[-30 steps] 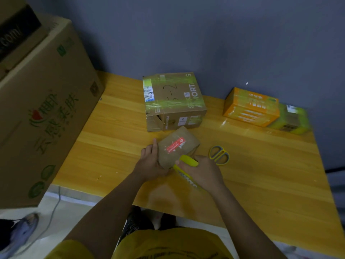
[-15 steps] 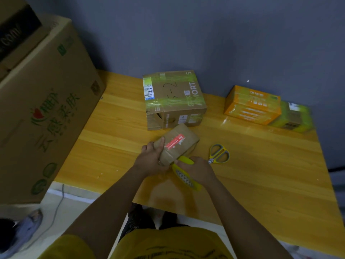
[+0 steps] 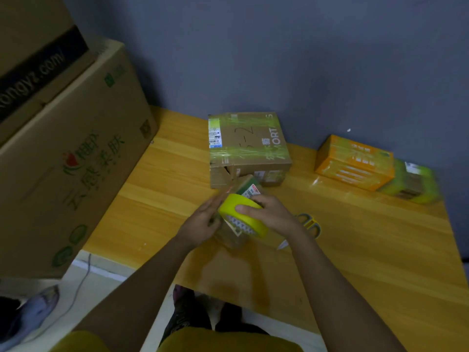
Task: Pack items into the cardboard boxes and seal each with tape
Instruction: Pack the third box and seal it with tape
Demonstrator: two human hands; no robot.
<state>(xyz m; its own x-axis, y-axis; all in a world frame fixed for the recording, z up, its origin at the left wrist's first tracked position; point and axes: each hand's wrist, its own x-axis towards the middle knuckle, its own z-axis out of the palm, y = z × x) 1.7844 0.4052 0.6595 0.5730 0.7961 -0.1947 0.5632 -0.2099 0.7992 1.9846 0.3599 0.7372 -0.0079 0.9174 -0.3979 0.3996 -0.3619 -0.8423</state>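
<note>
Small box (image 3: pixel 247 190) sits at table (image 3: pixel 355 237) centre, long axis running near-left to far-right, labelled end far. My right hand (image 3: pixel 272 214) grips tape roll (image 3: pixel 242 215); left hand (image 3: pixel 201 222), fingers straight, presses its left side.

Near the middle of the frame, the right hand (image 3: pixel 272 214) grips a yellow tape roll (image 3: pixel 243 216), thumb curled over its rim, holding it against a small cardboard box (image 3: pixel 247 189) with a red and white label. The left hand (image 3: pixel 203 219) lies flat against that box's left side, fingers straight. Just behind stands a larger taped box (image 3: pixel 247 146) marked with green tape. Yellow scissors (image 3: pixel 311 224) lie on the wooden table (image 3: pixel 368 250), just right of the right wrist. At the right edge sit an orange box (image 3: pixel 355 162) and a green-wrapped parcel (image 3: pixel 411 185), touching. A big printed carton (image 3: pixel 68 158) fills the left of the frame.
</note>
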